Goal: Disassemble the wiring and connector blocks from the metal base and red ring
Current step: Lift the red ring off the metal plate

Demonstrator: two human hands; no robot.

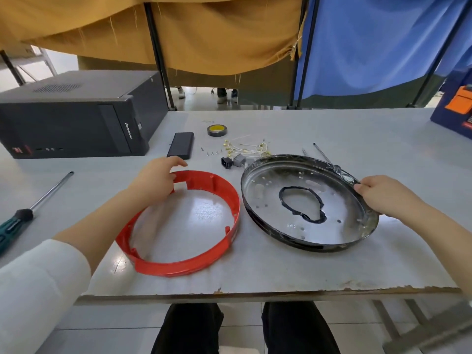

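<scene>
The red ring point(199, 264) lies flat on the table at the left. My left hand point(155, 178) grips its far rim. To the right, the round metal base point(265, 182) sits slightly tilted, with a black-edged hole in its middle. My right hand point(383, 194) pinches the base's right rim. Behind them lie loose white wires with brass terminals point(245, 148), a black connector block point(226, 162) and a grey connector block point(239, 160), all apart from ring and base.
A black computer case point(76, 116) stands at the back left. A green-handled screwdriver point(30, 213) lies at the left. A black power bank point(180, 145), a tape roll point(216, 130), several small screws point(212, 152) and thin metal rods point(322, 153) lie behind. The table's front edge point(255, 293) is chipped.
</scene>
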